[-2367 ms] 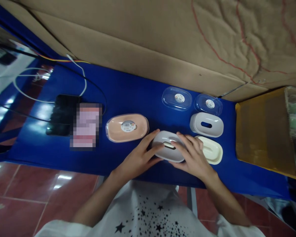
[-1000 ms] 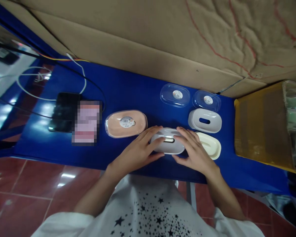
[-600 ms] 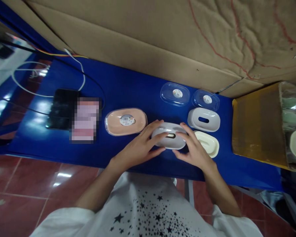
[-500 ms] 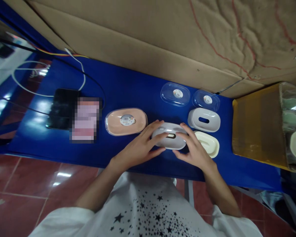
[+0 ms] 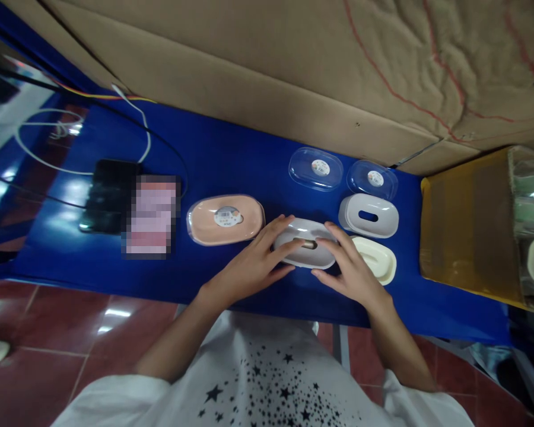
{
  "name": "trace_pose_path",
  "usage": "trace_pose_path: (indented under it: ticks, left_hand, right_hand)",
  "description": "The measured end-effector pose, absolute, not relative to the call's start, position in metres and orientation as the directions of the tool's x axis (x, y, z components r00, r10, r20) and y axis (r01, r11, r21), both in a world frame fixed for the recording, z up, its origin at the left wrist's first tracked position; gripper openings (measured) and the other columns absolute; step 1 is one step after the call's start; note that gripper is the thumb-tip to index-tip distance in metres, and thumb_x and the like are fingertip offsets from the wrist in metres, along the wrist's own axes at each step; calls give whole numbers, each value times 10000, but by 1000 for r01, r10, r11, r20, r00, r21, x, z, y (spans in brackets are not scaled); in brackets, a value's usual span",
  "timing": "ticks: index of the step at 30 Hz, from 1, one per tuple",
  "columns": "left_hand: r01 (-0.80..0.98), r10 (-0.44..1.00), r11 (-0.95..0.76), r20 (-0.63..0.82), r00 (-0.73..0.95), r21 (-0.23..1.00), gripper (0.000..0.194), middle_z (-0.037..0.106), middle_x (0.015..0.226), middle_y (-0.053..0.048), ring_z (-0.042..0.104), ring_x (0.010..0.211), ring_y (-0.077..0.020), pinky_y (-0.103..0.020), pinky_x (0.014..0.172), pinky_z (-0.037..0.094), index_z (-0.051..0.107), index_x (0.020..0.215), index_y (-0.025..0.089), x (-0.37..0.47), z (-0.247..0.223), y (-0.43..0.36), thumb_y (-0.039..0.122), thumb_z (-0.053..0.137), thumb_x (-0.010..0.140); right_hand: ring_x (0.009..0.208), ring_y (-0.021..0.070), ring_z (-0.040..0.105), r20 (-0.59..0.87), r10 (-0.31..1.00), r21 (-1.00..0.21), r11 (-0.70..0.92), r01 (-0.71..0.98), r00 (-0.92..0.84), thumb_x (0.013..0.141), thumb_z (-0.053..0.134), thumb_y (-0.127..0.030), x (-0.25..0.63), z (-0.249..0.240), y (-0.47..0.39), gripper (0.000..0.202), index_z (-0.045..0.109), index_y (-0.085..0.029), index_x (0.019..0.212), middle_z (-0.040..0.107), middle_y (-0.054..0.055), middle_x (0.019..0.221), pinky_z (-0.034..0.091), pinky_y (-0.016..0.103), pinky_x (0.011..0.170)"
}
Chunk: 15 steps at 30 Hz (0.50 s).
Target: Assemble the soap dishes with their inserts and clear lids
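Between my two hands is a pale grey oval soap dish (image 5: 305, 258) with a slot in its middle. My left hand (image 5: 258, 258) grips its left end, and my right hand (image 5: 349, 267) grips its right end. Fingers of both hands reach over the dish toward the slot, where something light shows. To the left lies a peach soap dish (image 5: 204, 222) under a clear lid with a round label. On the right sit a white slotted dish (image 5: 385, 219) and a cream dish (image 5: 382, 261), the cream one partly behind my right hand.
Two clear lids (image 5: 305, 169) with labels lie at the back of the blue table (image 5: 231, 154). A cardboard box (image 5: 467, 228) holding wrapped dishes stands at the right. A black device (image 5: 109, 196), a blurred pink item (image 5: 151, 216) and cables are at the left. Cardboard (image 5: 249, 71) walls the back.
Both hands keep their grip on the grey dish, which seems slightly tilted compared with before. The view has shifted a little. A light-coloured shoe has appeared at the lower left.
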<state>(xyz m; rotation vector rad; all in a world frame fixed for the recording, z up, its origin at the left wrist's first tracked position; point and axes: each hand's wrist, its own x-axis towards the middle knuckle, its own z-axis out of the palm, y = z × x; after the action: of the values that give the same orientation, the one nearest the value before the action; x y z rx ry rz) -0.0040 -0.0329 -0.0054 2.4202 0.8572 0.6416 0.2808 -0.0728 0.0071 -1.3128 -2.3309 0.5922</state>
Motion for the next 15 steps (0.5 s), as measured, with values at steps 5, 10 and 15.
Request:
trace_pose_path:
  ticks: [5, 10, 15]
  left_hand:
    - [447, 662, -694, 258, 704, 564, 546, 358, 1724, -216, 331, 1643, -407, -692, 1261, 457, 464, 1562, 226, -6, -8, -36, 184, 665, 1056]
    - [448, 669, -692, 271, 692, 566, 512, 420, 1699, -187, 315, 1656, -394, -671, 1266, 466, 506, 1517, 239, -7, -11, -39, 164, 680, 1042]
    - [458, 650, -732, 313, 693, 505, 353, 539, 1592, -177, 337, 1646, -392, -620, 1269, 489, 579, 1385, 197, -6, -10, -40, 162, 675, 1047]
  right_hand:
    - [1625, 378, 389, 133, 844, -504, 509, 697, -520, 1030, 708, -315, 279, 7, -73, 740, 351, -320, 1679, 400, 151, 1738, 501, 637, 1248]
    - [1625, 372, 391, 131, 837, -468, 524, 711, -531, 1031, 688, -268, 278, 5, -71, 745, 346, -318, 1691, 397, 142, 1748, 502, 633, 1249]
    - [1636, 401, 359, 146, 824, -397, 556, 730, -548, 1016, 694, -271, 277, 4, -72, 628, 482, -282, 1606, 448, 136, 1726, 482, 674, 1245]
